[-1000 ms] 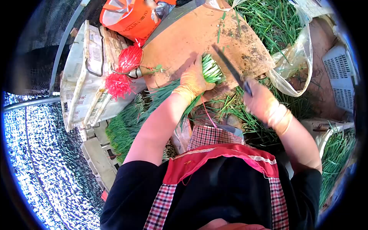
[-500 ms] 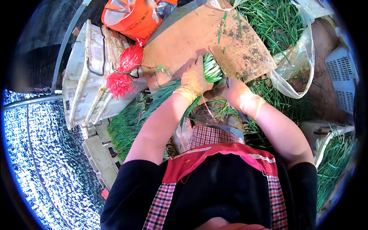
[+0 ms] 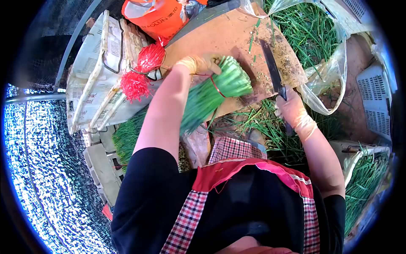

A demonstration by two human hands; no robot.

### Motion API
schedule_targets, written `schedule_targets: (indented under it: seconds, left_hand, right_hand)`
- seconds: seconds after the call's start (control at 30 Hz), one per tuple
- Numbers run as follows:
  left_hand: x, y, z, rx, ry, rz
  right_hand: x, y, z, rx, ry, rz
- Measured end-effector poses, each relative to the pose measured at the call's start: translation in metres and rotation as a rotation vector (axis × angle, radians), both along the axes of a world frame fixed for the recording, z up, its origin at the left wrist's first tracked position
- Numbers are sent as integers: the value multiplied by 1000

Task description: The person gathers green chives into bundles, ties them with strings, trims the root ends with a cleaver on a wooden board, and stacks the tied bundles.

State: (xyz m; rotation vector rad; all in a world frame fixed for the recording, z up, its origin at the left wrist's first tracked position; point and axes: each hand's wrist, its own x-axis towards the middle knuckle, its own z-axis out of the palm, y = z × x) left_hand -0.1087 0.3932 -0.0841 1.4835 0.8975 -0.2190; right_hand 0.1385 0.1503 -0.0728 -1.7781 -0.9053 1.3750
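Note:
My left hand (image 3: 203, 64), in a thin pale glove, is closed on the upper side of a bundle of green stalks (image 3: 203, 99). A red tie (image 3: 217, 86) runs round the bundle near its pale cut ends, which point right over the tan board (image 3: 203, 40). In my right hand (image 3: 292, 108), also gloved, is the handle of a long dark knife (image 3: 271, 61). Its blade points up and away over the board's right part, apart from the bundle.
Red string (image 3: 150, 59) hangs by white crates (image 3: 91, 84) at the left, below an orange bag (image 3: 158, 19). Loose green leaves (image 3: 306, 31) lie in clear plastic at the upper right. A grey-white crate (image 3: 374, 95) stands at the far right, above more greens (image 3: 366, 182).
The bundle has been lifted and turned, so its tie and more of its length show. My right hand has moved right with the knife, away from the cut ends.

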Motion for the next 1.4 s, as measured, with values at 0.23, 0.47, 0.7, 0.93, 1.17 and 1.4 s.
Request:
schedule_targets:
  seconds: [0.23, 0.47, 0.7, 0.93, 1.17, 1.4]
  left_hand:
    - [31, -83, 45, 1033, 582, -66]
    - [39, -82, 18, 1092, 553, -3]
    - [40, -74, 16, 1049, 541, 10]
    - [35, -74, 11, 1097, 536, -15]
    - [44, -79, 28, 1038, 401, 65]
    - [36, -80, 16, 1139, 405, 57]
  right_hand:
    - [-16, -5, 19, -26, 84, 107]
    - [-39, 7, 13, 9, -262, 305]
    - [-41, 43, 10, -115, -225, 411]
    - [-68, 106, -106, 18, -492, 614]
    - [-53, 101, -49, 99, -308, 672]
    - [-18, 100, -24, 178, -727, 763]
